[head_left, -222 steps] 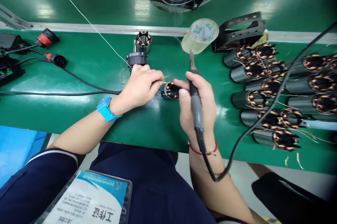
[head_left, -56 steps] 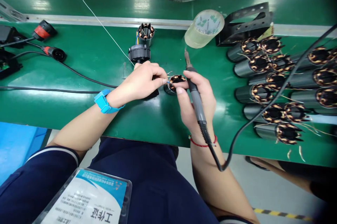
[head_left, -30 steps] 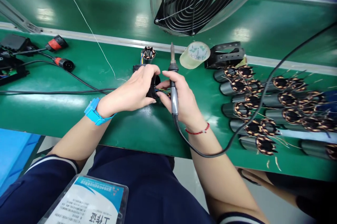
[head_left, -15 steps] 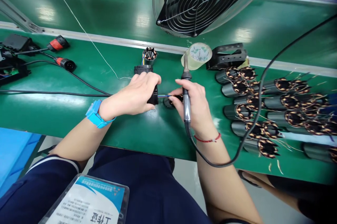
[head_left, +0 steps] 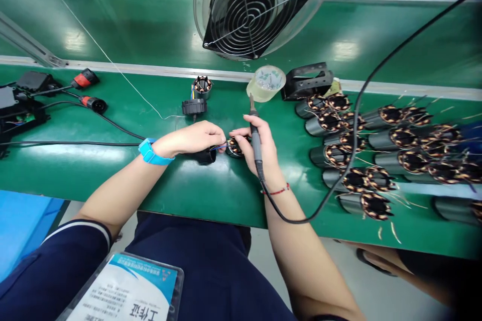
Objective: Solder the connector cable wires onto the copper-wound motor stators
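Observation:
My right hand (head_left: 261, 147) is closed round a soldering iron (head_left: 256, 142), its tip pointing away from me. The thumb and fingertips of that hand also touch a small stator with copper windings (head_left: 234, 148). My left hand (head_left: 203, 137) is closed in a pinch at thin coloured wires (head_left: 219, 147) that run to the stator. Under my left hand lies a black tubular housing (head_left: 207, 156), partly hidden. Just beyond it sits a black round part (head_left: 195, 106), with another wound stator (head_left: 202, 86) behind it. A thin strand of solder wire (head_left: 143, 100) runs down to that round part.
Rows of wound stators (head_left: 339, 155) stand on the right. A translucent tub (head_left: 266, 84) and a black bracket (head_left: 309, 81) are at the back, beneath a fan (head_left: 248, 19). Cables with red-black connectors (head_left: 86, 79) lie left. The iron's cord (head_left: 327, 200) loops over my right forearm.
My left hand has come off the black round part and moved to the wires beside the stator. The right hand still holds the iron. The camera view has shifted.

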### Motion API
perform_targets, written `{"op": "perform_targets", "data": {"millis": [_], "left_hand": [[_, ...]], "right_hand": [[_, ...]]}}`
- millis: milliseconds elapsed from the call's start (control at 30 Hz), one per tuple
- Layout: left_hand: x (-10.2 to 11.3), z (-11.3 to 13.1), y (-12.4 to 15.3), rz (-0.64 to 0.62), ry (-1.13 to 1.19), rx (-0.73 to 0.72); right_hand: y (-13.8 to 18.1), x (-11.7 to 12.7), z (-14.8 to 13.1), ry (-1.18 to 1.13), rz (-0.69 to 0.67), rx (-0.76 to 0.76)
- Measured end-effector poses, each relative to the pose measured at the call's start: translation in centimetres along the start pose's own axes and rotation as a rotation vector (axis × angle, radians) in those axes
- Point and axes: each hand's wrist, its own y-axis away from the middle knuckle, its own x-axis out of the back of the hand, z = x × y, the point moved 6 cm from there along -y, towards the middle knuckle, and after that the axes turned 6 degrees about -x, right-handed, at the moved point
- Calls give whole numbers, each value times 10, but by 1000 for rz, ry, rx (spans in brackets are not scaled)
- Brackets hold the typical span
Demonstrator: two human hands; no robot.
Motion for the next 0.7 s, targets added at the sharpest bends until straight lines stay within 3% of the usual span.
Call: {"op": "perform_targets", "data": {"millis": [167, 400, 633, 700], "left_hand": [[0, -9, -5, 98, 261, 85], [0, -8, -10, 223, 188, 69], [-2, -3, -3, 124, 115, 111], [-1, -4, -3, 152, 139, 128]], "right_hand": [[2, -1, 1, -57, 55, 10], [9, 1, 7, 13, 49, -5], [17, 12, -9, 107, 160, 95], [18, 14, -13, 115, 174, 116]]}}
